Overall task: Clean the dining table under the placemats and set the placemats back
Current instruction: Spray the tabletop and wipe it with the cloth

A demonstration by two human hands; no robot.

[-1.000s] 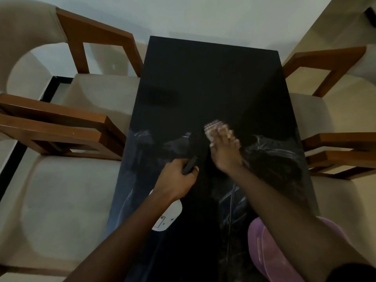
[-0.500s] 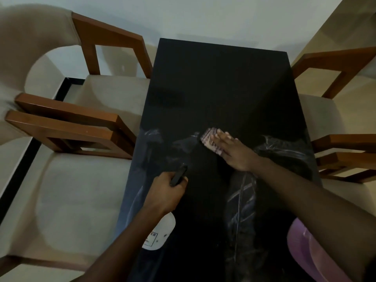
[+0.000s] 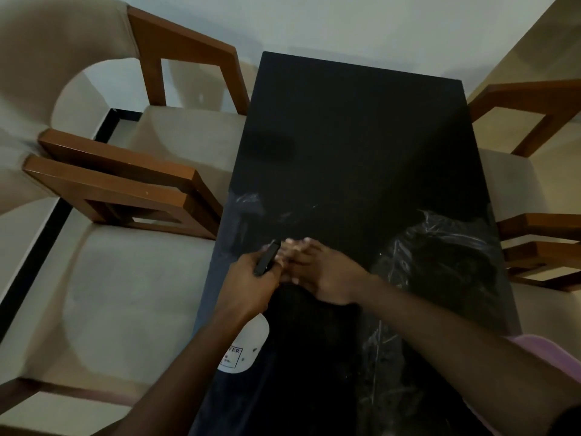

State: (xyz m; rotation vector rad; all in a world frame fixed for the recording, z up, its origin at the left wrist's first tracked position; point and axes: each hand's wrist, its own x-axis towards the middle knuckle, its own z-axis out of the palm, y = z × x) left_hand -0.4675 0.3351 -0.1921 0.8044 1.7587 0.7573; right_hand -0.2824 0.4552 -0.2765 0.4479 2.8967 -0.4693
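The spray bottle [image 3: 246, 349], labelled "YER", is clamped in the grip of the left hand [image 3: 251, 286]; the right hand [image 3: 325, 276], fingers flat, has slid left over the worktop [image 3: 361, 136].

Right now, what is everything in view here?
table: one, black, centre, wet streaks on its near half
left chairs: two, beige with brown wooden arms, left of table
right chairs: two, same colours, partly seen, right of table
spray bottle: one, white with black trigger, over table's left edge
pink fabric: one, lower right corner, unclear what
left hand: one, grips spray bottle
right hand: one, flat on table, fingers straight
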